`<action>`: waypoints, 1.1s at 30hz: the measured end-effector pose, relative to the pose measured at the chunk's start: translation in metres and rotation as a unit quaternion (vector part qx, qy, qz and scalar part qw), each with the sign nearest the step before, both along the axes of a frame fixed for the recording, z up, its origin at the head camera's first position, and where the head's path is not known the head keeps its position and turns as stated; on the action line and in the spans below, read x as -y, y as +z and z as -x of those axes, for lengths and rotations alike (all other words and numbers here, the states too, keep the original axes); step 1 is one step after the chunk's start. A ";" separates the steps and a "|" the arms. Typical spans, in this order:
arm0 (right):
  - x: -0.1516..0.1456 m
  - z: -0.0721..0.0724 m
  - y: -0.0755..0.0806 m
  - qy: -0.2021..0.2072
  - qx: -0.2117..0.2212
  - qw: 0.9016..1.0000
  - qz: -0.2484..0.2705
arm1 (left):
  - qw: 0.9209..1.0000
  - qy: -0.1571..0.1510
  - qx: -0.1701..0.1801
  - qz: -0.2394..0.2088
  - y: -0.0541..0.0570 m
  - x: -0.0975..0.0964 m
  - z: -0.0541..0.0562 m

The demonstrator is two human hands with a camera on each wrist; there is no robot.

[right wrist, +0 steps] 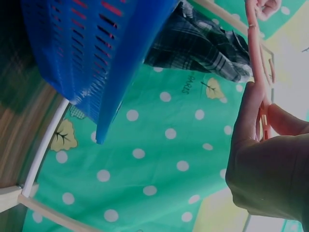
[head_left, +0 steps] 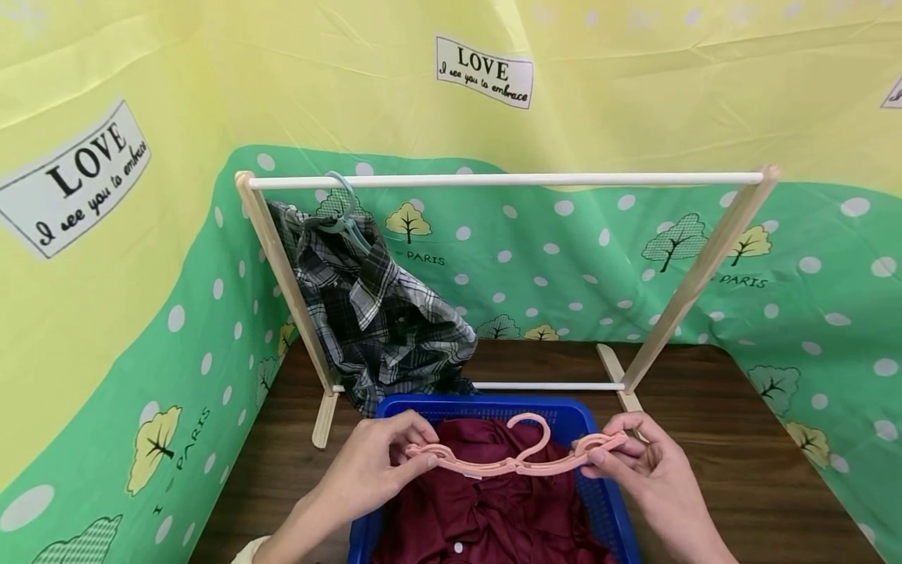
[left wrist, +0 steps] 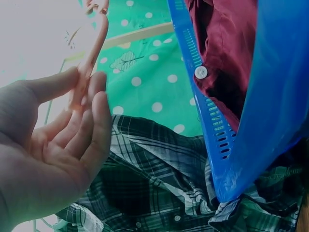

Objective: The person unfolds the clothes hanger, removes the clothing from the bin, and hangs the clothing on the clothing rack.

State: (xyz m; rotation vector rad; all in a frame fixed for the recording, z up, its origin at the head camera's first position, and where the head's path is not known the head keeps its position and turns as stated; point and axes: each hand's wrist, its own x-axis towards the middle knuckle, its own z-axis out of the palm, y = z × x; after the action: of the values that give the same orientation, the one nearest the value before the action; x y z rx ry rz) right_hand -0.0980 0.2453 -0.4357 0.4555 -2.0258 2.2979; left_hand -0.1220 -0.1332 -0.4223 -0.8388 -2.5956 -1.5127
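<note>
While pink hanger [head_left: 517,467] stretches between them, left fingers [head_left: 414,468], right fingers [head_left: 611,467] pinch its ends.

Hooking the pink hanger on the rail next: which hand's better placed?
Likely the right hand: it pinches the pink hanger on the side where the rail is bare. The left hand pinches the end nearer the hanging plaid shirt.
</note>
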 end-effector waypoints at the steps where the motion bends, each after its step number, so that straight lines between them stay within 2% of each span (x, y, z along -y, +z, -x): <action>1: 0.001 0.000 0.000 -0.002 0.001 1.000 0.004 | 1.000 -0.009 0.003 0.006 0.000 0.000 0.000; 6: 0.003 -0.005 0.001 0.000 0.000 1.000 0.028 | 0.998 -0.054 0.001 0.042 -0.003 -0.001 -0.001; 10: 0.005 -0.008 0.001 0.007 -0.003 0.999 0.050 | 0.995 -0.076 -0.022 0.067 -0.004 -0.003 -0.003; 15: 0.008 -0.007 -0.003 0.022 0.013 0.998 0.055 | 0.991 -0.112 -0.041 0.068 -0.006 -0.003 -0.004; 18: 0.008 -0.005 -0.006 0.041 0.020 0.998 0.049 | 0.990 -0.114 -0.054 0.061 -0.006 -0.003 -0.004; 22: 0.009 -0.004 -0.008 0.037 0.042 0.998 -0.002 | 0.991 -0.101 -0.065 0.052 -0.007 -0.002 -0.004; 24: 0.010 -0.005 -0.008 0.020 0.061 0.997 -0.046 | 0.992 -0.098 -0.062 0.043 -0.007 -0.003 -0.003; 28: 0.012 -0.005 -0.007 -0.012 0.082 0.990 -0.110 | 0.995 -0.094 -0.040 0.017 -0.007 -0.005 -0.004; 33: 0.013 -0.005 -0.007 -0.020 0.072 0.989 -0.131 | 0.995 -0.096 -0.001 -0.002 -0.005 -0.007 -0.006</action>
State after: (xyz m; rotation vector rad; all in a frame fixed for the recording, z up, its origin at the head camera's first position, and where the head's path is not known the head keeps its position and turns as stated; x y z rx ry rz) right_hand -0.0930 0.2320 -0.4429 0.2624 -2.3959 2.1056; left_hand -0.1165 -0.1265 -0.4274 -1.1182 -2.5741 -1.5562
